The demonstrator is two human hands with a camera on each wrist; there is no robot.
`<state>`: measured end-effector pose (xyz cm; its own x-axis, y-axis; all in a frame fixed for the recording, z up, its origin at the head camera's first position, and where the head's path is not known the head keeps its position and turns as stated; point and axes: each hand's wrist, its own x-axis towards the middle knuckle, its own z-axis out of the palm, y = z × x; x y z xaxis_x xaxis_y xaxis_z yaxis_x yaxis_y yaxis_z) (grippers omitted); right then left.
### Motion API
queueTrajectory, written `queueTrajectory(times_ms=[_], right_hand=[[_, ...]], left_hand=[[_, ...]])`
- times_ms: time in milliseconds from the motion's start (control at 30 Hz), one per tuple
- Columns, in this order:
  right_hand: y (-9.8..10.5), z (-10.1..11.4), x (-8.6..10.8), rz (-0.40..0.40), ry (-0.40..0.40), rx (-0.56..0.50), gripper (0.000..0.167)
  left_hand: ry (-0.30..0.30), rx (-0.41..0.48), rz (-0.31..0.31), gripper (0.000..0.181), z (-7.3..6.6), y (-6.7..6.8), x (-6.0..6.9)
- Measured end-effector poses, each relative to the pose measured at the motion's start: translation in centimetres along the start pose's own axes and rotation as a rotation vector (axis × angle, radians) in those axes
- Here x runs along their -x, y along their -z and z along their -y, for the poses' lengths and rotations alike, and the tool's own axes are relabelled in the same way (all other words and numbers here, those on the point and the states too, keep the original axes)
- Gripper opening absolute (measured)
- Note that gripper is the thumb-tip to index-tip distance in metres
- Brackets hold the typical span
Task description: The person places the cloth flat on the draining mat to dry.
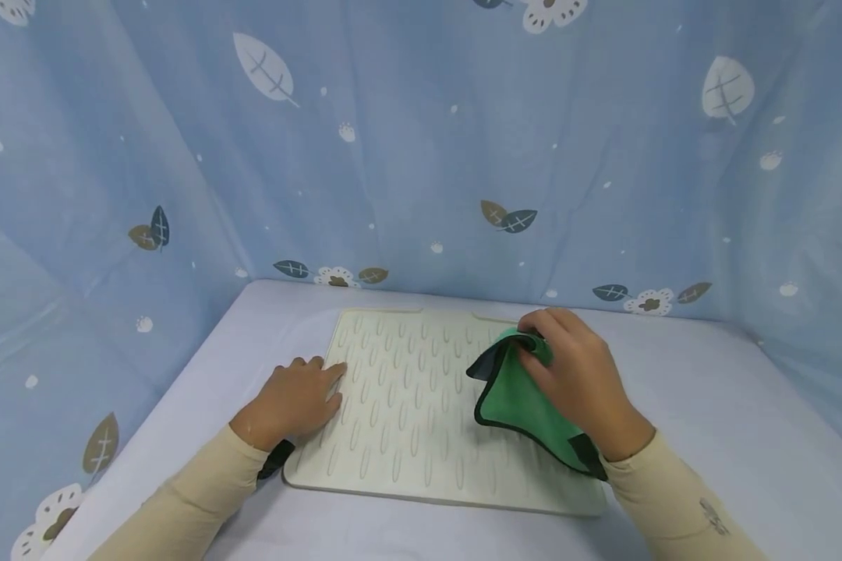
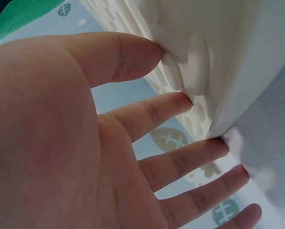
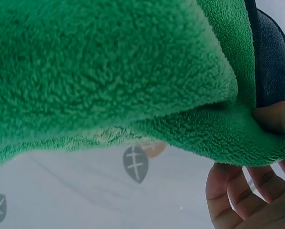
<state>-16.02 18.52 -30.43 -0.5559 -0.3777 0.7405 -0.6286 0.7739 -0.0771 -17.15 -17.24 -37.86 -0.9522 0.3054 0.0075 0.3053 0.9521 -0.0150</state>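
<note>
A cream mat with raised oval ridges lies flat on the white-covered table. My left hand rests at its left edge, fingers spread, with thumb and forefinger touching the mat; the left wrist view shows the fingertips along the mat's side. Over the mat's right part, my right hand pinches a green cloth with dark edging and a grey reverse side. The cloth hangs down from the fingers toward the mat. In the right wrist view the thumb presses on the fuzzy green cloth, the other fingers beneath it.
The pale table cover extends around the mat on both sides. A blue curtain with leaves and flowers stands behind the table and along its left and right sides. Dark bands show at both wrists.
</note>
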Motion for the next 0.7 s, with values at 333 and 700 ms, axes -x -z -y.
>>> queueTrajectory(times_ms=[333,700], right_hand=[[-1.1,1.4,-1.1,-0.003,-0.003,-0.019,0.028],[-2.9,4.2,-3.6,0.029,0.025,-0.065,0.024]], left_hand=[[0.002,-0.010,0.014,0.049,-0.5,0.6,-0.3],[0.020,-0.015,0.016,0.048,-0.3,0.4,-0.1]])
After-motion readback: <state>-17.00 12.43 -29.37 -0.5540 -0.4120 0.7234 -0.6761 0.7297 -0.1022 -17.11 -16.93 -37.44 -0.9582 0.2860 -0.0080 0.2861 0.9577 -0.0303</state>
